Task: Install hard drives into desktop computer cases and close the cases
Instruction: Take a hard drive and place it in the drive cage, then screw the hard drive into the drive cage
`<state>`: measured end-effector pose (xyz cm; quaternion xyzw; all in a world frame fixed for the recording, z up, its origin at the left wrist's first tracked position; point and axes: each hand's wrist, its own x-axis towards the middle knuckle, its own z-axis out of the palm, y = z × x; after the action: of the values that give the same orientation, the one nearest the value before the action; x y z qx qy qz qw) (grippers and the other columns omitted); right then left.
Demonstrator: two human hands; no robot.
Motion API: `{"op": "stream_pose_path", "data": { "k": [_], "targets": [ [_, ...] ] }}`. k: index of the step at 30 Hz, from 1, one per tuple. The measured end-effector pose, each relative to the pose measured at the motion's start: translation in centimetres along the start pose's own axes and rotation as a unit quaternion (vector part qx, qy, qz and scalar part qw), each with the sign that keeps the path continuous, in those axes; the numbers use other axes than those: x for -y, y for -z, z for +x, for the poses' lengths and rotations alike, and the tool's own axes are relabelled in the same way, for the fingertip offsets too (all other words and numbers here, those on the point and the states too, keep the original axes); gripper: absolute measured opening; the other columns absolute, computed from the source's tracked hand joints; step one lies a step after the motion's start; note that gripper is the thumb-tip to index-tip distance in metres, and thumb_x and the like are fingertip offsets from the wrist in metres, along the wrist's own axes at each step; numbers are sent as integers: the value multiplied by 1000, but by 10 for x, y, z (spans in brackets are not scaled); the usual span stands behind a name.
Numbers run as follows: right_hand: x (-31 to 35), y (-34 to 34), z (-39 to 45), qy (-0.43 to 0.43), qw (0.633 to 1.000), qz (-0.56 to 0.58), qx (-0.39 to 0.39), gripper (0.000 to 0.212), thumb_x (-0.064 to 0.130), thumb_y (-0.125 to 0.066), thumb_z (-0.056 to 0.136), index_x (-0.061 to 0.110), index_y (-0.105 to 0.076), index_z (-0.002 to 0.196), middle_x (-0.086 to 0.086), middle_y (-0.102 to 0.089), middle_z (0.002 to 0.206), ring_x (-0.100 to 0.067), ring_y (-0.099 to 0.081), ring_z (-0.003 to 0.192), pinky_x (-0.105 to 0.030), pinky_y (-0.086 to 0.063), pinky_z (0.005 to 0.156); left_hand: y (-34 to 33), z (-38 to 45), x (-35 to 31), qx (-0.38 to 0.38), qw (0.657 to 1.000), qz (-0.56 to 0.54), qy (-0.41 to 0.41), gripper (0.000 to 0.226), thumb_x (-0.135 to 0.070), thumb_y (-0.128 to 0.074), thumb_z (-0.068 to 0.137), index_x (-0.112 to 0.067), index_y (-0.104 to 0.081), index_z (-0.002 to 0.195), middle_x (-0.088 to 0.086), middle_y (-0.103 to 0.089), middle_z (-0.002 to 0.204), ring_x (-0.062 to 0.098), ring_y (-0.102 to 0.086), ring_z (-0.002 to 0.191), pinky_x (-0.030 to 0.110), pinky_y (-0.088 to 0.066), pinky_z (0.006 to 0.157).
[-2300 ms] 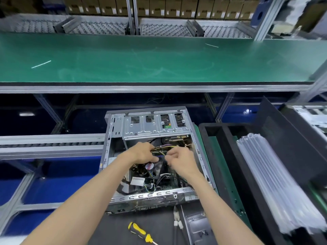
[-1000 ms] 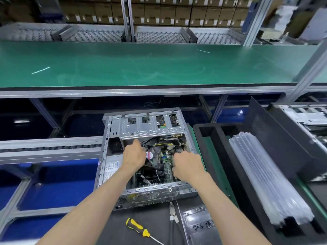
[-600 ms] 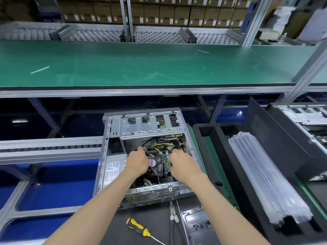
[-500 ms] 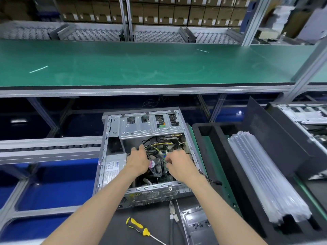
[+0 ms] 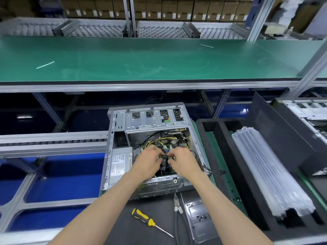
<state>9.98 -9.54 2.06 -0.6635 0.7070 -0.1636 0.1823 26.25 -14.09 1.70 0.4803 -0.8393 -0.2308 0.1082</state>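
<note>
Your left hand [image 5: 148,162] and right hand [image 5: 182,161] were both inside the open computer case [image 5: 152,147], close together over the middle of the board, with the fingers of each curled inward toward a small dark part [image 5: 164,162] between them. Both hands appeared to pinch or hold that part, but the fingertips were hidden by the knuckles, so the exact grip cannot be told. The case lay on its side with the open face up; it was grey sheet metal with folded edges and punched slots. Beyond your hands, a bright stamped-metal drive cage [image 5: 154,120] spanned the far end of the case, with rectangular cut-outs in it. Between the cage and your fingers ran thin yellow wires [image 5: 159,139] in loose loops. To the left of your left hand sat a grey box-shaped power supply [image 5: 120,163] bearing a printed label. A black cable [image 5: 214,171] trailed over the case wall just to the right of your right wrist. Nearer to you than your hands, on the dark matte work surface [image 5: 123,225], lay a screwdriver [image 5: 150,221] with a yellow and black handle and a thin steel shaft, a pair of pliers [image 5: 177,204], and a clear moulded plastic tray [image 5: 200,218]. Well to the right of your right hand, a stack of translucent ribbed plastic sheets [image 5: 269,174] rested in a black foam bin [image 5: 226,156].
</note>
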Motion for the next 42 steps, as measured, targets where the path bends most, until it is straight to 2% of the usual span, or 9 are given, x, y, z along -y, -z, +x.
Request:
{"op": "stream_pose_path", "data": {
  "k": [4, 7, 11, 15, 19, 25, 31, 37, 42],
  "targets": [
    [2, 4, -8, 30, 998, 3, -46, 26, 15, -66, 92, 19, -73, 116, -3, -68, 110, -21, -64, 97, -26, -46, 81, 1, -11, -9, -31, 999, -14, -17, 23, -21, -55, 100, -18, -70, 118, 2, -61, 120, 23, -60, 107, 40, -50, 95],
    [0, 14, -24, 41, 996, 24, -76, 23, 14, -68, 90, 16, -74, 112, -2, -66, 98, -21, -63, 88, -33, -50, 85, -1, -21, -18, -83, 995, -25, -52, 22, -21, -54, 100, -15, -70, 113, 3, -64, 111, 25, -62, 103, 41, -50, 90],
    [-13, 29, -63, 57, 978, 65, -189, 18, 10, -73, 84, 14, -76, 101, 12, -57, 79, -10, -54, 62, -29, -51, 72, -15, -39, -37, -139, 977, -23, -158, 14, -16, -59, 99, -8, -69, 105, 6, -65, 100, 27, -60, 93, 47, -49, 83],
    [-35, 35, -104, 45, 965, 90, -240, 11, 6, -72, 83, 12, -74, 91, 6, -64, 71, -12, -53, 54, -28, -50, 60, -39, -57, -56, -185, 941, -3, -285, 9, -8, -62, 96, -2, -66, 101, 12, -60, 95, 32, -54, 84, 44, -46, 74],
    [-67, 28, -139, 19, 969, 100, -224, 11, 5, -70, 82, 14, -74, 88, 8, -65, 67, -10, -56, 54, -24, -49, 57, -77, -77, -66, -124, 928, -9, -352, 10, -9, -61, 95, -2, -66, 102, 12, -62, 92, 30, -58, 81, 39, -49, 69],
    [-131, 2, -179, -142, 981, 95, -87, 17, 6, -63, 86, 20, -74, 85, 14, -66, 71, -1, -61, 67, -31, -57, 72, -139, -93, -70, 93, 975, -20, -200, 13, -19, -55, 101, -13, -65, 107, 4, -62, 101, 27, -60, 100, 33, -44, 84],
    [-163, -20, -197, -168, 984, 50, 17, 11, 11, -67, 89, 20, -74, 88, 9, -62, 78, -13, -62, 79, -32, -55, 81, -178, -98, -95, 93, 990, 7, -105, 19, -25, -59, 98, -15, -66, 113, 4, -62, 111, 24, -55, 107, 35, -44, 94],
    [-158, -32, -194, -127, 992, 13, 7, 9, 30, -68, 93, 26, -75, 96, 5, -67, 101, -19, -64, 90, -35, -54, 76, -188, -92, -107, 73, 995, 25, -57, 15, -17, -55, 99, -13, -69, 103, 3, -62, 107, 24, -57, 103, 33, -43, 88],
    [-160, -41, -191, -103, 995, -10, 8, 17, 30, -60, 99, 22, -75, 103, 1, -64, 106, -22, -61, 96, -29, -46, 74, -190, -92, -108, 68, 996, 12, -50, 12, -17, -58, 97, -14, -69, 102, 2, -60, 102, 23, -56, 101, 31, -42, 84]
  ]
}}
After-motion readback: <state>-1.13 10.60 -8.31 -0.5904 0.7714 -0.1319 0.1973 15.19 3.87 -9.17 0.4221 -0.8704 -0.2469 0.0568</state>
